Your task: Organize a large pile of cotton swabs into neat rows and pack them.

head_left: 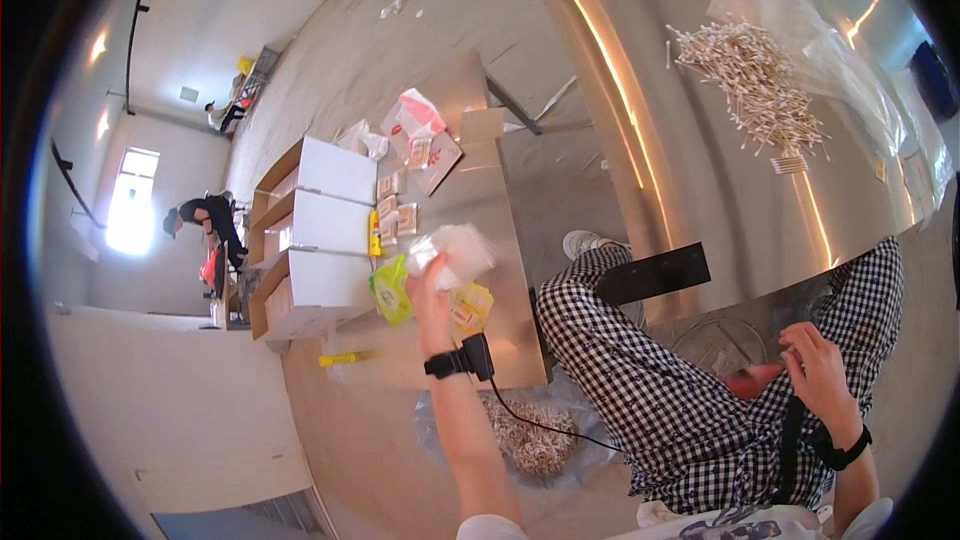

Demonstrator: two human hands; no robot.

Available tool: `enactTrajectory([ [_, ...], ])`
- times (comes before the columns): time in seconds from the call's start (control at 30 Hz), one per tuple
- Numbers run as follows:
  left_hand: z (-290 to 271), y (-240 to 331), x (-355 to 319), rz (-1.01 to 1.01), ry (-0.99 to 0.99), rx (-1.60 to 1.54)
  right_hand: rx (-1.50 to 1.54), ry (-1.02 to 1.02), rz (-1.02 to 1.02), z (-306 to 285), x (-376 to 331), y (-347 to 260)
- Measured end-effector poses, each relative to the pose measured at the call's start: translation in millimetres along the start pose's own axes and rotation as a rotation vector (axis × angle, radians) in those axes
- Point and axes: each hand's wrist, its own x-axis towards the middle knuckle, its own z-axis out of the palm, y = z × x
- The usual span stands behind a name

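Observation:
My left hand [428,290] is closed on a stack of clear plastic bags [462,252], blurred by motion, above the low metal table at my left. A green packet [390,292] and a yellow packet [469,310] lie close by that hand. Over my lap, my right hand [822,372] has its fingers curled together, with nothing visible in them. On the metal table in front of me spreads a heap of cotton swabs [745,75]. A small row of swabs [789,165] lies at the heap's near edge.
White cardboard boxes [335,225] line the low table's [480,180] left side. Several small swab packs [405,220] and a yellow tube [375,233] sit beside them. Clear plastic sheeting [840,70] lies behind the heap. A bag of swabs [540,443] rests on the floor. Another person [215,220] works far left.

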Motion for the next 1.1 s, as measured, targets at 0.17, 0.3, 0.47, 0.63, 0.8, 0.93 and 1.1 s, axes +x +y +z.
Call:
enactTrajectory([
  [0.17, 25, -21, 24, 0.366, 0.122, 1.058, 0.015, 0.039, 0.088, -7, -19, 4],
  [0.3, 26, -31, 13, 0.805, 0.411, 1.505, 0.008, 0.046, 0.121, -6, -25, 6],
  [0.47, 63, -14, -30, 0.283, -0.248, 0.987, 0.002, 0.033, 0.083, -1, -12, 8],
  [0.63, 51, -42, -25, 0.573, -0.122, 1.091, -0.009, 0.018, -0.011, 3, -7, 7],
  [0.8, 45, -43, -26, 0.442, -0.096, 1.088, 0.024, 0.039, 0.032, -2, -17, 18],
  [0.93, 61, -12, -53, 0.678, 0.061, 0.919, 0.105, 0.077, 0.049, -9, -24, 13],
  [1.1, 139, 70, -214, 0.607, -0.367, 0.77, 0.558, -0.098, 0.083, -4, -11, -23],
])
